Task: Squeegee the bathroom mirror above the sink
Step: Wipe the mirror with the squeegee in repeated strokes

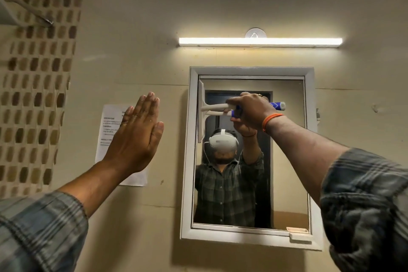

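A white-framed mirror (287,161) hangs on the beige wall. My right hand (249,110) grips the blue and white handle of a squeegee (202,108). Its white blade stands vertical against the glass along the mirror's upper left edge. My left hand (136,137) is raised flat, fingers straight and together, in front of the wall left of the mirror, holding nothing. The mirror reflects a person in a plaid shirt wearing a white headset.
A lit tube light (260,41) runs above the mirror. A printed paper sheet (110,130) is stuck to the wall behind my left hand. Brown patterned tiles (37,86) cover the left wall, and a metal bracket (28,10) juts out at upper left.
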